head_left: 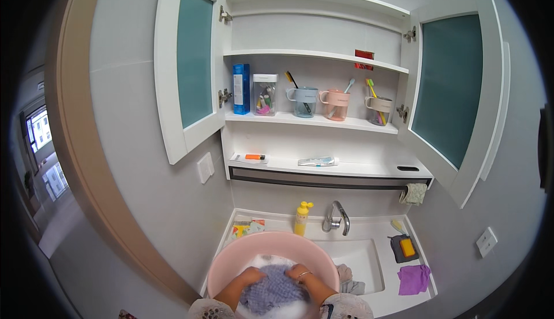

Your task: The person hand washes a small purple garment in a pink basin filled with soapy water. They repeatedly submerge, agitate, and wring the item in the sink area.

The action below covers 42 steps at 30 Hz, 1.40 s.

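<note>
Washroom surface (389,304): pink basin (227,261), apparently to contain suds (265,260); inside, blue checked cloth (270,290), both hands (252,276) gripping opposite sides, presumably for control; behind, yellow bottle (300,221).

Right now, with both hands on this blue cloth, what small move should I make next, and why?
Probably rub the blue cloth gently between your left hand and right hand: both hold it, and white suds lie around it inside the pink basin.

White sink counter (369,228) with pink basin (229,255), yellow bottle (300,222), purple cloth (414,280), dark-grey cloth (397,250).
</note>
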Available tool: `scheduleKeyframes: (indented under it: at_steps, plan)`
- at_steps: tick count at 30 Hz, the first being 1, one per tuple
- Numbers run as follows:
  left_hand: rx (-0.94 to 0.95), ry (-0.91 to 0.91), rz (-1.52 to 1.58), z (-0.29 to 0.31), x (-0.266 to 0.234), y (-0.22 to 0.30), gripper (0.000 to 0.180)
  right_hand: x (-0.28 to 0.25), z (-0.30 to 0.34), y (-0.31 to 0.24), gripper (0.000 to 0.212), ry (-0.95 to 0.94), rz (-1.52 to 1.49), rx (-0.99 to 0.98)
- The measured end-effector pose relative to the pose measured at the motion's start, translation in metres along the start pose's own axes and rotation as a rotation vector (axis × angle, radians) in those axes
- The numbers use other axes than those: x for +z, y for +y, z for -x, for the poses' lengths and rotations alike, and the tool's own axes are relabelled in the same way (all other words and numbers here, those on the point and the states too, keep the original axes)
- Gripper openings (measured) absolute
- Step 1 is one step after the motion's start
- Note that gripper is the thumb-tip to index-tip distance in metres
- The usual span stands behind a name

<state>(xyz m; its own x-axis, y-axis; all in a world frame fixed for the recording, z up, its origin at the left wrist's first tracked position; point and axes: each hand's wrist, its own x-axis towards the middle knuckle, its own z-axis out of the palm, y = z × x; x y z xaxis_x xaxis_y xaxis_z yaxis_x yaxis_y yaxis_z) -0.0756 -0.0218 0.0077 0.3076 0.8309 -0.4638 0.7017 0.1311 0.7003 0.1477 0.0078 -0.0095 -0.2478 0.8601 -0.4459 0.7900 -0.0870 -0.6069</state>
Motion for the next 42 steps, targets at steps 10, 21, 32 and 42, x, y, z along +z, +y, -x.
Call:
scheduleKeyframes:
  at_steps: [10,21,32,42]
  plan:
    - [-0.120,0.460,1.434,-0.005,0.049,0.048,0.042,0.054,0.089,-0.118,0.017,0.782,-0.363,-0.689]
    - [0.668,-0.709,1.811,-0.068,0.048,-0.072,0.041,0.058,0.083,-0.127,0.037,0.752,-0.019,-0.611]
    - [-0.035,0.393,1.367,-0.024,0.034,-0.009,0.044,0.044,-0.031,-0.002,0.042,0.640,-0.579,-0.111]
    - [0.093,0.155,1.603,-0.017,0.045,-0.020,0.035,0.074,-0.050,-0.016,0.019,0.334,-0.599,-0.465]
